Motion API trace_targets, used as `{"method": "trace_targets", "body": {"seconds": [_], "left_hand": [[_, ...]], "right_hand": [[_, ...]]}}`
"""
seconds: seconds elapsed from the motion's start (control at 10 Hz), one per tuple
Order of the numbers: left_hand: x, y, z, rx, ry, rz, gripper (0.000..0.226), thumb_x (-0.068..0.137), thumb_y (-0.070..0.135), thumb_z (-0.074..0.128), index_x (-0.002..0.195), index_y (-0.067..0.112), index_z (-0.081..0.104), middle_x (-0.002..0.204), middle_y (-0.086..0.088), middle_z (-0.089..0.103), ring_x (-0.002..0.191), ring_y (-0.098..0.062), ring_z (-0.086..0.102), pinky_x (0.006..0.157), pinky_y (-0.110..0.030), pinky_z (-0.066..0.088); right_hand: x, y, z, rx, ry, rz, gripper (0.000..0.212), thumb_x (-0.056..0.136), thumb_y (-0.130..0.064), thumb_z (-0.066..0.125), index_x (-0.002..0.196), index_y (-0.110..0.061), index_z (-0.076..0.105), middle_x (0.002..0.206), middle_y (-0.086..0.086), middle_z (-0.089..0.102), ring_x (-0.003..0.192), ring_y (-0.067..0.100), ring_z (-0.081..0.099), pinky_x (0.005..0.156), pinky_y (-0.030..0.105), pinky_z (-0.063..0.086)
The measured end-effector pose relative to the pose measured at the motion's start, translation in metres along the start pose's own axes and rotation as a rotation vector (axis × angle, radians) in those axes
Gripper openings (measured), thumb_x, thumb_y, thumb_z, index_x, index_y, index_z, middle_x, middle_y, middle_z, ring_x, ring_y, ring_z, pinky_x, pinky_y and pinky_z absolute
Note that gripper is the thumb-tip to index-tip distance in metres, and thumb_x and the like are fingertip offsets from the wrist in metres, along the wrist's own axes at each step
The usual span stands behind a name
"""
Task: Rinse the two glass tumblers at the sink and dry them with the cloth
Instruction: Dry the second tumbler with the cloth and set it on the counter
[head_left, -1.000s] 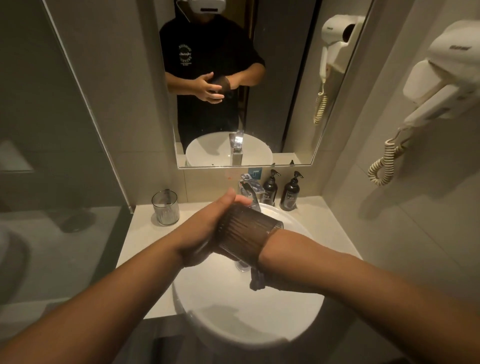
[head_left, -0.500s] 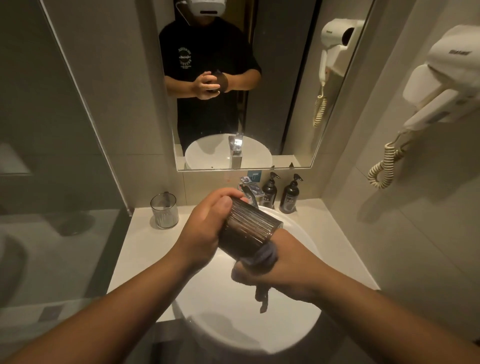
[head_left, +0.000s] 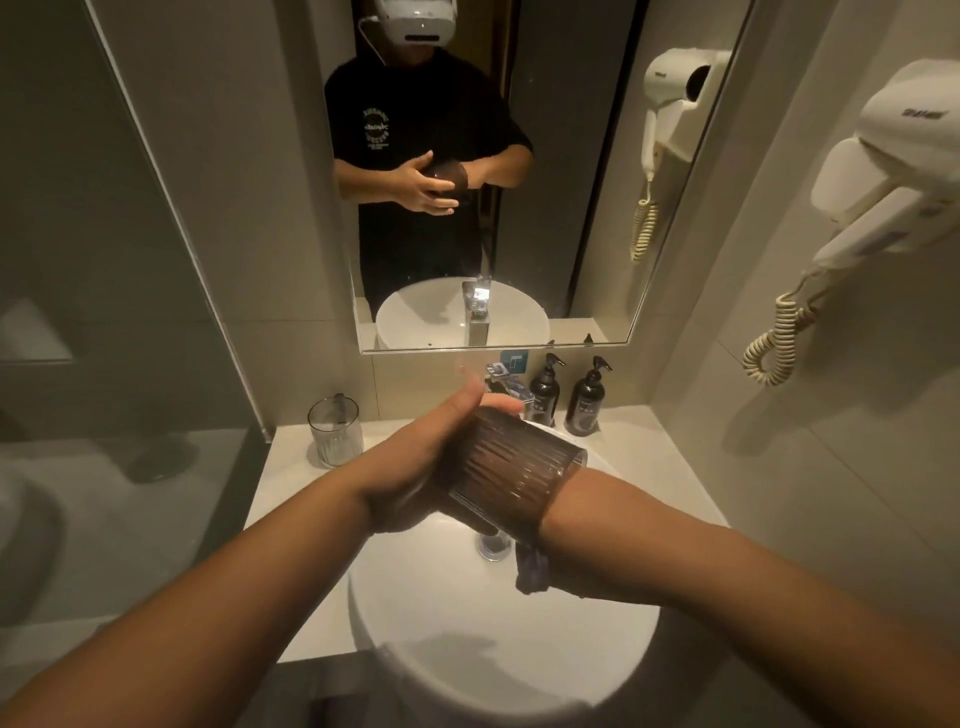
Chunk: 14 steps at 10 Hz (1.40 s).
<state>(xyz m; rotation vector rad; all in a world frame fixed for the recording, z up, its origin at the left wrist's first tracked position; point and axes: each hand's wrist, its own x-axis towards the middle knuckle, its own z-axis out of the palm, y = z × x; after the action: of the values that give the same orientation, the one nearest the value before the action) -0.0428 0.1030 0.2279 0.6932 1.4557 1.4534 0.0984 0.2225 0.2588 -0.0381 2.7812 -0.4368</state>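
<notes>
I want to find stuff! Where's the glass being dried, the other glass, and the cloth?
Held tumbler (head_left: 511, 480), head view, on its ribbed side.
Second tumbler (head_left: 335, 432), head view, on its clear wall, standing on the counter.
Cloth (head_left: 531, 570), head view, on the bit hanging under the wrist.

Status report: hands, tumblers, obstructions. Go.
Left hand grips ribbed tumbler over basin. Right hand inside it with cloth. Second tumbler on counter. Nothing obstructing.

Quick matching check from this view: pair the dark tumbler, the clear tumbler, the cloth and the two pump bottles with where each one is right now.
1 dark tumbler
2 clear tumbler
3 cloth
4 pump bottles

a on the counter, left of the basin
b hanging under the right wrist
c by the wall, right of the tap
d sideways in the left hand, over the right hand

1-d, 2-a, 3-b, 4-c
</notes>
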Motion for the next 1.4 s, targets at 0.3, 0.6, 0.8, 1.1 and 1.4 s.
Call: {"method": "trace_targets", "body": {"seconds": [0.3,0.6,0.8,1.1,1.4], "left_hand": [[0.013,-0.015,0.007,0.1,0.171,0.3,0.028,0.09,0.046,0.043,0.093,0.037,0.07,0.084,0.014,0.069,0.083,-0.006,0.066,0.073,-0.025,0.056],[0.005,-0.017,0.003,0.148,0.166,0.479,0.034,0.079,0.054,0.049,0.105,0.04,0.066,0.103,-0.001,0.066,0.099,-0.033,0.066,0.083,-0.048,0.056],[-0.004,-0.001,0.009,0.233,0.139,0.586,0.036,0.078,0.052,0.048,0.109,0.044,0.063,0.118,-0.004,0.062,0.109,-0.031,0.063,0.089,-0.053,0.058],[0.007,0.012,0.002,0.139,0.085,0.179,0.054,0.084,0.067,0.038,0.109,0.03,0.069,0.111,-0.002,0.069,0.098,-0.018,0.067,0.076,-0.031,0.056],[0.017,-0.013,0.005,0.268,0.22,0.421,0.025,0.089,0.054,0.045,0.091,0.045,0.069,0.094,0.009,0.07,0.089,-0.012,0.067,0.081,-0.035,0.057]], "right_hand": [[0.011,0.006,0.024,0.368,0.251,-0.118,0.018,0.079,-0.008,0.048,0.095,-0.013,0.053,0.075,0.008,0.05,0.064,0.017,0.042,0.052,0.026,0.046],[0.0,0.002,0.021,1.223,0.283,-0.201,0.042,0.076,0.0,0.067,0.115,-0.012,0.059,0.077,0.007,0.063,0.068,0.013,0.062,0.059,0.029,0.051],[-0.002,0.009,0.017,1.47,0.238,-0.242,0.059,0.066,-0.009,0.074,0.123,-0.01,0.059,0.093,0.019,0.062,0.082,0.027,0.057,0.067,0.035,0.048],[0.011,0.016,0.002,-0.126,0.05,0.003,0.011,0.094,-0.023,0.056,0.104,-0.017,0.055,0.078,-0.007,0.042,0.081,0.015,0.038,0.076,0.024,0.028],[0.005,0.002,0.02,0.656,0.314,-0.036,0.031,0.08,-0.009,0.065,0.107,-0.022,0.057,0.086,0.001,0.062,0.076,0.018,0.06,0.072,0.034,0.056]]}}
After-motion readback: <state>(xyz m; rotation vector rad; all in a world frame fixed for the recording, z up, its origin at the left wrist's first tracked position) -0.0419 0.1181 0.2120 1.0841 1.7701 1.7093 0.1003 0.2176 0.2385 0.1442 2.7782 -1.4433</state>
